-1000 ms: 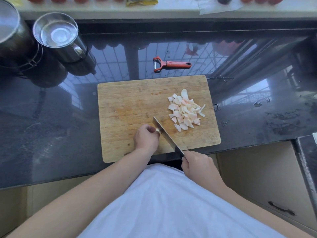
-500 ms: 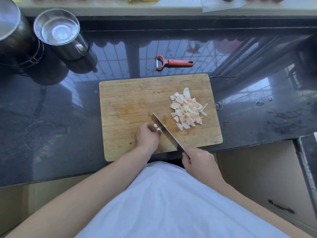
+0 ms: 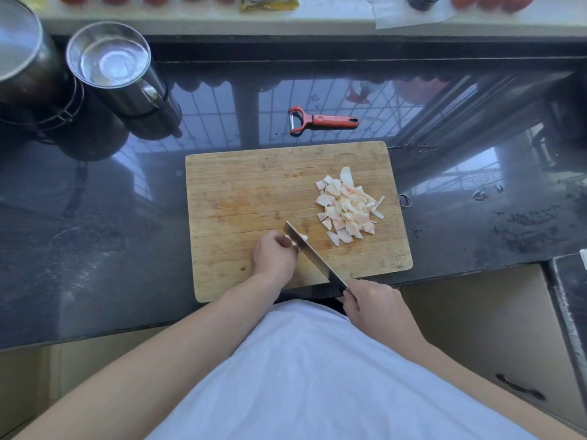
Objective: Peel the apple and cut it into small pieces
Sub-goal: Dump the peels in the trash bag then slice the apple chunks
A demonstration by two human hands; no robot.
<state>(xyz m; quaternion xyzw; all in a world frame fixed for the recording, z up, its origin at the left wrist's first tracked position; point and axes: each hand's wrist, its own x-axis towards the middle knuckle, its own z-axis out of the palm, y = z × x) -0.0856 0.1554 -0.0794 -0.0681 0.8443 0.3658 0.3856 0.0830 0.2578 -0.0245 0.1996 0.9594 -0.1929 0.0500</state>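
While gripped by the right hand (image 3: 378, 308) at the near edge, fingers curled round the handle, knife (image 3: 313, 257) angled far-left across the wooden cutting board (image 3: 247, 192). Blade tip down on a small pale apple piece (image 3: 300, 239), pinned by curled fingers of the left hand (image 3: 274, 257), fingertips bunched together against the blade. Right of that, a loose heap of cut apple pieces (image 3: 347, 208): thin, peeled, creamy white with pink tinges. Beyond the board, on the dark counter (image 3: 95, 233), a red peeler (image 3: 320, 120).
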